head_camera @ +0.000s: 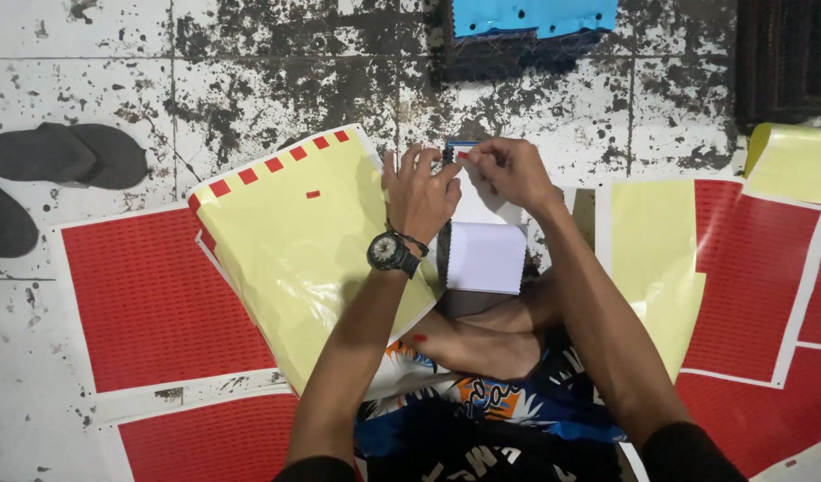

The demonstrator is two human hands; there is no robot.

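Your left hand [419, 192] holds the booklet [484, 241] steady; your right hand [509, 170] pinches a red sticker [463, 154] at its top. A yellow sheet [294, 241] lies just left.

It looked like a home floor used as a makeshift workspace: the stained, worn white floor tiles [277, 71] carried large red sticker sheets [152, 295] spread flat, and dark rubber sandals [67, 153] lay near the floor's left edge.
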